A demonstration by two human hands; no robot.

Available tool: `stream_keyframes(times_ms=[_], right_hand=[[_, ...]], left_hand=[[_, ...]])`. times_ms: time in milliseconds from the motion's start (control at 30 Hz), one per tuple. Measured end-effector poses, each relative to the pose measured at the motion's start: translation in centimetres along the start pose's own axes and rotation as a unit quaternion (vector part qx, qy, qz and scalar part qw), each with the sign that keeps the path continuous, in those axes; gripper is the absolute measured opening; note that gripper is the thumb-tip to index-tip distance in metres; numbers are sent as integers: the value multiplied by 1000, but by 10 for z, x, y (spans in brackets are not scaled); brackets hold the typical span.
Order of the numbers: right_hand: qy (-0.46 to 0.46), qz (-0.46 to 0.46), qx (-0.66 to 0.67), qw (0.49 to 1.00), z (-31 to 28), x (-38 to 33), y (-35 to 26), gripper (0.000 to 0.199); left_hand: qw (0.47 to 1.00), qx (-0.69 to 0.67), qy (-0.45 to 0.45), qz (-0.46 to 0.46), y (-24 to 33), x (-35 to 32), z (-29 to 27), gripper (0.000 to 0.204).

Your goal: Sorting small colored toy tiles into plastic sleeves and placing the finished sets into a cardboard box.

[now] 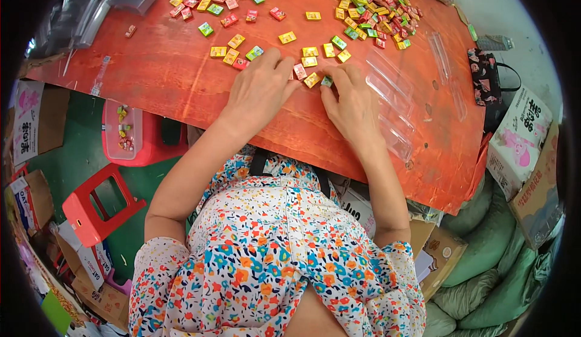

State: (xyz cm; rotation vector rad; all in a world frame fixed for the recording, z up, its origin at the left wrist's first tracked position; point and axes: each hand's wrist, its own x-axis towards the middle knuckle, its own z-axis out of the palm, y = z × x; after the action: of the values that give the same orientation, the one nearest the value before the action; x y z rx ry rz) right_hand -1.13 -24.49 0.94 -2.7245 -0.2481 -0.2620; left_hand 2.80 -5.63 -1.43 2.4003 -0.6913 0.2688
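Over the near part of the red-orange table, my left hand [261, 85] is curled, thumb and forefinger nearly together. What is between its fingertips is mostly hidden; a small pink box [300, 71] lies right beside them. My right hand [352, 98] pinches a small green box [327, 81] between thumb and fingers. Between my two hands lies a tilted yellow box [311, 79]. Just beyond are more small yellow boxes [310, 52] and a green box [339, 42].
Small coloured boxes [387, 13] are heaped at the far right of the table [200, 89]. Clear plastic trays [390, 76] lie right of my right hand, clear plastic pieces [91, 16] far left. A red stool [100, 207] and a tub [123, 131] are at lower left.
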Motion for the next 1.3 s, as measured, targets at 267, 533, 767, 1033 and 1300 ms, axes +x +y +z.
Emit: stream_keyframes(times_ms=[267,533,767,1033,1300], right_hand=[[32,4,-24,999,-5,20,9,27],[-19,-94,18,995,36,126,-7,25],[-79,-163,-17,983,30,124,-5,25],[-66,-269,69,958,25,38,-25,35],[-70,-249,45,965,11,29,-11,38]], left_hand=[[1000,7,4,20,0,2,14,19],[1000,16,-10,16,5,-11,4,17],[1000,-10,-9,5,-14,-34,-21,28],[997,-54,-20,-42,-26,-53,-38,37],[999,-49,-22,-8,-15,-47,-21,42]])
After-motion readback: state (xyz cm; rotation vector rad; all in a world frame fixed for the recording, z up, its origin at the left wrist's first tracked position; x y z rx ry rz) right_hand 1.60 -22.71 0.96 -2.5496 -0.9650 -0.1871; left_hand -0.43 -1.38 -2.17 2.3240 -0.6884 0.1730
